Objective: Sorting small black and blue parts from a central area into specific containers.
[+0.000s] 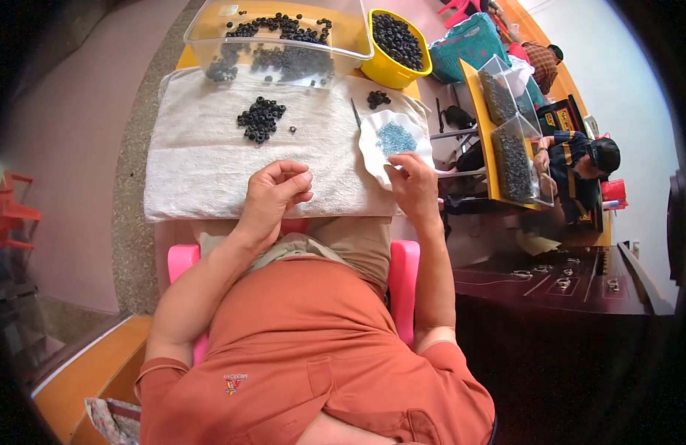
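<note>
Head view, white scalloped dish (372, 141), pale-blue beads (396, 138)

Bare towel (194, 170) left of black ring pile (260, 119); clear tub (283, 41) blocks far edge, white dish (372, 144) probably crowds right.

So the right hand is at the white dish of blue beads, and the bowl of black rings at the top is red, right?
Not quite: the bowl of black rings is yellow, not red, as the head view shows. The right hand is indeed at the white dish of blue beads.
</note>
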{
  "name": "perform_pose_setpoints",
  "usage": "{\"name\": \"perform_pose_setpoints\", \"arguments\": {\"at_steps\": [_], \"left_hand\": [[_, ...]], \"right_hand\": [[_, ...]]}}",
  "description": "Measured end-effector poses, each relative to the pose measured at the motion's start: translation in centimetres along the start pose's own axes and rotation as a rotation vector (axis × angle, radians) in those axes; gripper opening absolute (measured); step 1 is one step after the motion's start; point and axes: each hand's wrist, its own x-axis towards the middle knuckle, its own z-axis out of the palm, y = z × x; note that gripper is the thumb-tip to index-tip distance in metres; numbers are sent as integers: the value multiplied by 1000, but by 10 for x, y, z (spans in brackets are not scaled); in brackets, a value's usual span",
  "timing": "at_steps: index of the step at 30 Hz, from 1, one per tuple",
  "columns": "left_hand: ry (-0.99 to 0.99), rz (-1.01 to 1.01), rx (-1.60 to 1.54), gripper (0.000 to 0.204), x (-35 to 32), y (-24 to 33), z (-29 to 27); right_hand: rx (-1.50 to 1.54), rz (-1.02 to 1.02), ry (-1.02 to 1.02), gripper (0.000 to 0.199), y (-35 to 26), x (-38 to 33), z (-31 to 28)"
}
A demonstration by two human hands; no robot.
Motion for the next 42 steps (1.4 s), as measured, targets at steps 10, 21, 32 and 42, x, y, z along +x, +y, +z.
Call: {"name": "perform_pose_setpoints", "arguments": {"at_steps": [10,21,32,42], "left_hand": [[-29,12,62,13,0,-1,-2],[-49,8,62,13,1,-2,-3],[-21,-13,75,14,0,-2,0],[-30,-2,80,14,1,-2,-1]], "right_hand": [[-342,22,-57,12,47,16,-32],[-438,92,-268,17,49,17,-19],[-369,74,-246,17,54,16,-18],[-274,60,-230,17,45,12,-26]]}}
